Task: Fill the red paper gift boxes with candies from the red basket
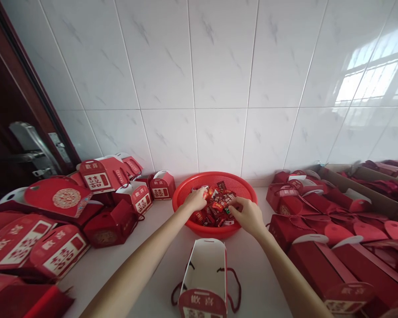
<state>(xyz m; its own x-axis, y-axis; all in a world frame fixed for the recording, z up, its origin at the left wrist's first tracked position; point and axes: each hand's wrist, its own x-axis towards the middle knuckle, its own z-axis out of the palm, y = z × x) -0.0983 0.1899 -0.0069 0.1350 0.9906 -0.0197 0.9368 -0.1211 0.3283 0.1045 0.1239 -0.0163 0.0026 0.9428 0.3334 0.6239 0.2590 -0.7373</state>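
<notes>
Arms outstretched, hands over candies

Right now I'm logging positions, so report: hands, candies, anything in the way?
Left hand, right hand at wrapped candies in red basket. Open box nearer camera. No obstruction seen.

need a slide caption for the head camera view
Left hand and right hand at wrapped sweets in a red basket, an open box in front and red boxes on both sides.
</notes>
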